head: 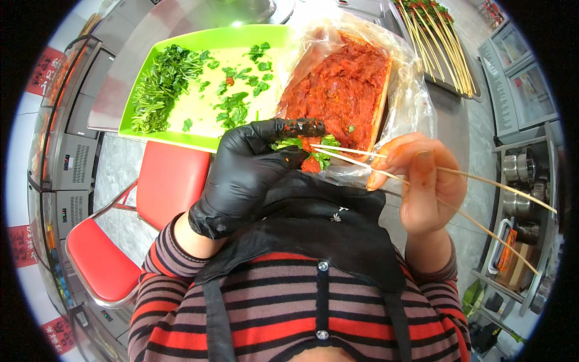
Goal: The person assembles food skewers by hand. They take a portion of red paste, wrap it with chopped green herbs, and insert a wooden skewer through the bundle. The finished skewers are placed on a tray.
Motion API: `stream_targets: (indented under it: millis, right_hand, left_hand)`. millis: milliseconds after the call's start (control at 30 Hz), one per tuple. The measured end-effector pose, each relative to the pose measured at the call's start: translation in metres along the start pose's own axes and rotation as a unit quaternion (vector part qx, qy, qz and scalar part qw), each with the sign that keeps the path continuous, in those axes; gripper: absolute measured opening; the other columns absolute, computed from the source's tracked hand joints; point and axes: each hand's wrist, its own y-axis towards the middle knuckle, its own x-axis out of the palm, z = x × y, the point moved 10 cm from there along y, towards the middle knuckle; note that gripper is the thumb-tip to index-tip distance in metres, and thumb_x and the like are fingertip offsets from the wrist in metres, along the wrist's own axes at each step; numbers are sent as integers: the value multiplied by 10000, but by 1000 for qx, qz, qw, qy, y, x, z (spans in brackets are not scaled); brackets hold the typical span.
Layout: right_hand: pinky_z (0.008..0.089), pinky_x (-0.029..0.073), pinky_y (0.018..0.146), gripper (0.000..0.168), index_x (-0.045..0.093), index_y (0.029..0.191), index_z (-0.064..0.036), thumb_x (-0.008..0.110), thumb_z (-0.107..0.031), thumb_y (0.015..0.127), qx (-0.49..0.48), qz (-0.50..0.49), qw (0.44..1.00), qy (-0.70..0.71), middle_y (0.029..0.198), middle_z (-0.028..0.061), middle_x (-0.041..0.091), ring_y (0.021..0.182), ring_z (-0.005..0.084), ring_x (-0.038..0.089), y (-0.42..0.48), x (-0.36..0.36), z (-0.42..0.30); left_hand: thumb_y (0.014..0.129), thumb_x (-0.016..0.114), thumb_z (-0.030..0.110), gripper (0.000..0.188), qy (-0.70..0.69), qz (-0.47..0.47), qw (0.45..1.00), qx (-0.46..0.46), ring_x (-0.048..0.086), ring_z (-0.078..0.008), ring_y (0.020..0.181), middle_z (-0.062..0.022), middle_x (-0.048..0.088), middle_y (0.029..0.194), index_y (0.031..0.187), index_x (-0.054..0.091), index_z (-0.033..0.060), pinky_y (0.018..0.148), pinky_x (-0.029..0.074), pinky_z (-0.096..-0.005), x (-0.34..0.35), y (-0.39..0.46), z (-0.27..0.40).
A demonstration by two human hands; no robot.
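My left hand (253, 167), in a black glove smeared with red, pinches a bundle of green herb leaves (325, 158) and red marinated meat (310, 164) between thumb and fingers. Bare and stained orange at the fingertips, my right hand (423, 181) grips two thin wooden skewers (488, 181). Their tips meet the bundle at my left fingers; whether they pierce it I cannot tell. Just beyond my hands lies a plastic-lined tray of red marinated meat (339, 90). To its left is a green tray (203, 142) holding a heap of chopped cilantro-like herbs (167, 86) and scattered leaves.
At the far right, a metal tray (472, 96) carries several loaded skewers (438, 40). A red folding chair (172, 181) stands at the left, near a glass-fronted display case (45, 181). Shelves with steel pots (518, 167) and a glass-door fridge (520, 86) line the right side.
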Motion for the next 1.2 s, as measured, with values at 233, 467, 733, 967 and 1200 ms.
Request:
stream_targets:
  millis: [233,467,733,967,1200]
  right_hand:
    - [245,470,619,235,570,871,50,430,-119,954,-8,-1,999,-48,822,135,598,656,144,590,-9,13,-4]
    - [254,470,624,203,570,867,43,441,-93,945,-19,-13,996,-81,811,140,602,655,157,589,-14,27,-5]
    - [274,479,645,209,566,852,40,420,-81,942,4,-14,995,-100,766,137,609,663,176,593,-20,42,-2]
    - [274,482,645,192,567,859,35,428,-73,936,-7,-45,991,-126,762,128,618,667,182,599,-23,62,-1]
    - [277,484,648,181,570,863,27,436,-73,934,-15,-38,991,-127,764,130,621,680,186,605,-24,70,-2]
  left_hand:
    - [805,529,-78,340,-48,1,999,-2,587,-149,930,-113,615,1094,1142,565,-49,840,475,-280,-6,-8,0]
    - [834,518,-46,316,-68,27,997,-36,597,-166,938,-128,608,1099,1149,551,-60,846,484,-286,-19,-18,-14]
    - [807,534,-52,343,-148,-8,986,-79,609,-185,932,-143,608,1091,1149,549,-60,849,497,-296,-27,-32,-19]
    - [769,550,-55,407,-168,-13,983,-70,614,-204,945,-156,604,1088,1172,510,-90,862,498,-318,-42,-41,-22]
    - [753,567,-43,436,-197,-28,978,-65,611,-201,950,-152,603,1094,1181,502,-90,865,493,-308,-51,-46,-21]
